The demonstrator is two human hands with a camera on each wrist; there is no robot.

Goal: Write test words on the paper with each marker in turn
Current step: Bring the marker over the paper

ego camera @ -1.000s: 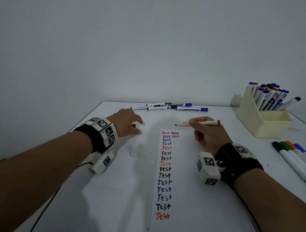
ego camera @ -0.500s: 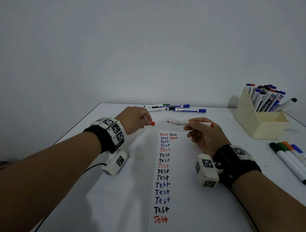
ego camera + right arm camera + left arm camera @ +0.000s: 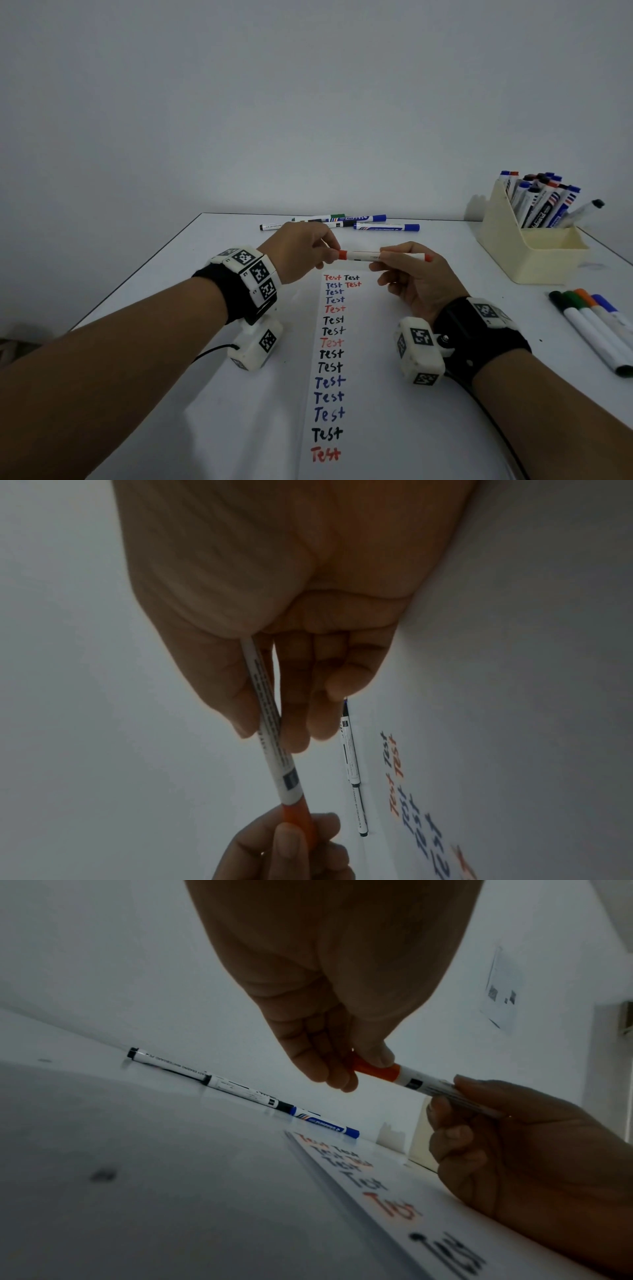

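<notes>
A thin white marker (image 3: 373, 255) with red ends is held level above the top of the paper strip (image 3: 363, 377). My right hand (image 3: 394, 260) pinches its barrel (image 3: 270, 723) between thumb and fingers. My left hand (image 3: 329, 255) pinches the red cap (image 3: 375, 1069) seated on the marker's left end (image 3: 298, 815). The paper lies lengthwise on the white table (image 3: 191, 394) and carries a column of "Test" words in red, black and blue, with two more at the top right.
Several capped markers (image 3: 342, 222) lie along the table's far edge. A cream holder (image 3: 527, 253) full of markers stands at the back right. Several thick markers (image 3: 596, 325) lie at the right edge.
My left hand carried the red cap from the table to the marker's tip; the tip is now covered. My right hand kept hold of the marker and raised it slightly.
</notes>
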